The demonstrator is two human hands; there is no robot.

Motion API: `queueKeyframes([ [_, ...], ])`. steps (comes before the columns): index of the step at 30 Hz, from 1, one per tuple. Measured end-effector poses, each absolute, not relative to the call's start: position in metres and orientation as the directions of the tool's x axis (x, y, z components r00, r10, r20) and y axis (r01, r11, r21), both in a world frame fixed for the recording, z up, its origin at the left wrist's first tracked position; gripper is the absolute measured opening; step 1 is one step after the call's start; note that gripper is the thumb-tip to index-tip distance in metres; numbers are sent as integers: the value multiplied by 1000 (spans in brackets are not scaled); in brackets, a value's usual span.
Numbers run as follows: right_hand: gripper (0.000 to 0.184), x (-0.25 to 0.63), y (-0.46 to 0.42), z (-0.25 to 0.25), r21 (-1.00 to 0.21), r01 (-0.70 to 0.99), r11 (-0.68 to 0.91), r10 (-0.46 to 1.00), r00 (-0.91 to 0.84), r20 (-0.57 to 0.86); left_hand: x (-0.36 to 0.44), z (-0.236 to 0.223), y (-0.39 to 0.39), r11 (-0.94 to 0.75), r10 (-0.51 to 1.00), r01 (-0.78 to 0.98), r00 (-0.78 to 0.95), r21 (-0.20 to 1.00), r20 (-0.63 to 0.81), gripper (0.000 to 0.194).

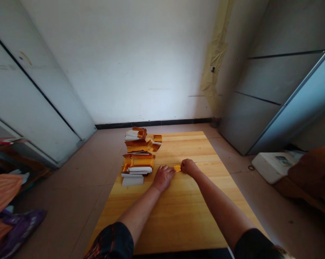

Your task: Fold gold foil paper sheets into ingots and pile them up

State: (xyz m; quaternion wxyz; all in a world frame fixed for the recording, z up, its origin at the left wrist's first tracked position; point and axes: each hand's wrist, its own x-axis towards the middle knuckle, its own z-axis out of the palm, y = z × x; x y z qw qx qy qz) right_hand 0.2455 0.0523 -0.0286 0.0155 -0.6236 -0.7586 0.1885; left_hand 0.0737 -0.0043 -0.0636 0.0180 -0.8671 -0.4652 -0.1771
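A small yellow-orange piece, seemingly foil paper (177,168), lies on the wooden table between my hands. My left hand (163,177) rests palm down with its fingers stretched out, the fingertips at the left end of that piece. At the other end, my right hand (188,167) is closed, its fingers pinching the edge of the piece. Just left of my left hand sit gold and white folded papers (139,162) in a loose stack. Behind them is a second pile of shiny gold folded papers (136,145).
The wooden table (189,216) stands before a white wall (140,64). A grey cabinet-like appliance (248,100) and a white box (270,165) are on the right. At the left are a white cupboard (38,86) and a purple bag (22,230) on the floor.
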Motion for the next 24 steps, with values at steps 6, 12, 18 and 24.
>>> queueKeyframes([
  [6, 20, 247, 51, -25, -335, 934, 125, 946, -213, -242, 74, -68, 3, -462, 883, 774, 355, 433, 307, 23],
  [12, 24, 249, 50, -27, -373, 922, 107, 951, -205, -234, 80, -64, 7, -417, 904, 790, 306, 450, 299, 19],
  [18, 19, 250, 53, -32, -432, 900, 66, 946, -194, -260, 91, -54, 4, -379, 918, 898, 334, 225, 214, 19],
  [24, 19, 251, 57, -37, -495, 869, 24, 929, -202, -310, 96, -51, 6, -375, 920, 924, 360, 77, 156, 23],
])
